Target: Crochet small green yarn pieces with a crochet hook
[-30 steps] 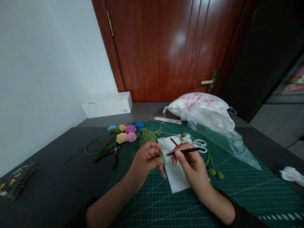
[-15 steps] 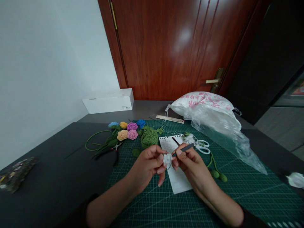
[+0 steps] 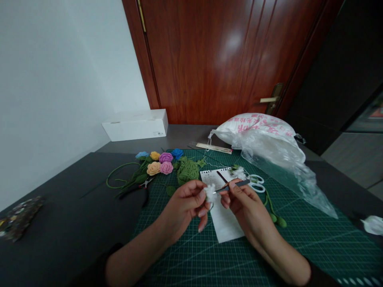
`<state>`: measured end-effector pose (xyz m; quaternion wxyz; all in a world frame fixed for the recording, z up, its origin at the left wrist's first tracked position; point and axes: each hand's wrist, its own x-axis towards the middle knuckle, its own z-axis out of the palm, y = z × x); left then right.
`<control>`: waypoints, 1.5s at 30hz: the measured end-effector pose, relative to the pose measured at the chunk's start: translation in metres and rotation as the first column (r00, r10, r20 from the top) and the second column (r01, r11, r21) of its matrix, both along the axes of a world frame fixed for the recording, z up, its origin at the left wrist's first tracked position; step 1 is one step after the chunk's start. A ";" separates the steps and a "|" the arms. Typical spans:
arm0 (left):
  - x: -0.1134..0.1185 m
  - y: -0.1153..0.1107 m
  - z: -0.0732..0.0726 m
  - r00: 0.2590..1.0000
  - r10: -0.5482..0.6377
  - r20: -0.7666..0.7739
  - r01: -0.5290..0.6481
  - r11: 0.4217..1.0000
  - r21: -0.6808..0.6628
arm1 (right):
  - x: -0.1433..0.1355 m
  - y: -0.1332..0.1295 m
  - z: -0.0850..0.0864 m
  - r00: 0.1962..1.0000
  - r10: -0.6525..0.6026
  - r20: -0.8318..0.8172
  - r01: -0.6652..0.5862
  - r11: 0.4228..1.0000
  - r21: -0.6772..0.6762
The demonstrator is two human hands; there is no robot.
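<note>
Two bare hands met above the green mat (image 3: pixel 179 263), each clamped on something: the left hand (image 3: pixel 189 204) pinched a white tufted piece (image 3: pixel 210 193) between thumb and fingers, and the right hand (image 3: pixel 243 198) gripped a dark slender tool (image 3: pixel 245 182). A second ago the piece had shown mostly its green side; since then it had been turned so the white tuft showed, and the tool's pale tip now reached it, which put both hands on one small object, raised over the lined paper (image 3: pixel 226 225). Around them, by count, lay six crocheted flowers (image 3: pixel 166 168) in different colours, one ball of green yarn (image 3: pixel 188 171), one pair of pliers (image 3: pixel 146 195), one pair of white-handled scissors (image 3: pixel 258 187), a second dark stick (image 3: pixel 222 176) on the paper, one more white tuft (image 3: pixel 238 172) beside the scissors, and two green buds (image 3: pixel 281 222), one partly hidden by the right hand. One white box (image 3: pixel 136 129) and one large printed bag (image 3: pixel 260 123) stood behind on the worktop (image 3: pixel 77 231).
</note>
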<state>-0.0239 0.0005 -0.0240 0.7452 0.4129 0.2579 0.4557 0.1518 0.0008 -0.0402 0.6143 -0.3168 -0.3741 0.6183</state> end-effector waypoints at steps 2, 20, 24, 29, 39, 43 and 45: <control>0.000 -0.001 0.001 1.000 0.009 -0.008 -0.009 1.000 0.000 | 0.000 0.000 -0.001 0.999 -0.026 0.020 0.026 0.999 0.025; 0.002 -0.003 0.004 0.997 0.041 -0.069 -0.042 0.999 -0.006 | 0.002 -0.014 0.009 0.811 -0.428 0.399 0.181 0.832 0.524; 0.002 -0.004 0.002 0.998 0.022 -0.065 -0.022 1.000 0.014 | 0.000 -0.010 0.006 0.923 -0.235 0.304 0.122 0.930 0.348; 0.002 -0.003 0.000 0.998 -0.011 -0.062 0.012 1.000 0.016 | -0.003 -0.007 0.003 0.980 -0.030 0.196 -0.008 0.982 0.190; -0.002 -0.004 -0.007 0.992 -0.042 -0.122 0.044 0.999 0.010 | 0.000 -0.007 -0.001 0.906 -0.117 0.406 -0.053 0.922 0.383; -0.001 -0.006 -0.005 0.985 -0.021 -0.169 0.019 1.000 -0.013 | -0.004 -0.013 -0.003 0.800 -0.339 0.495 -0.073 0.763 0.642; 0.000 -0.006 -0.004 0.983 -0.004 -0.186 0.002 1.000 -0.008 | -0.005 -0.013 -0.003 0.769 -0.412 0.488 -0.130 0.647 0.752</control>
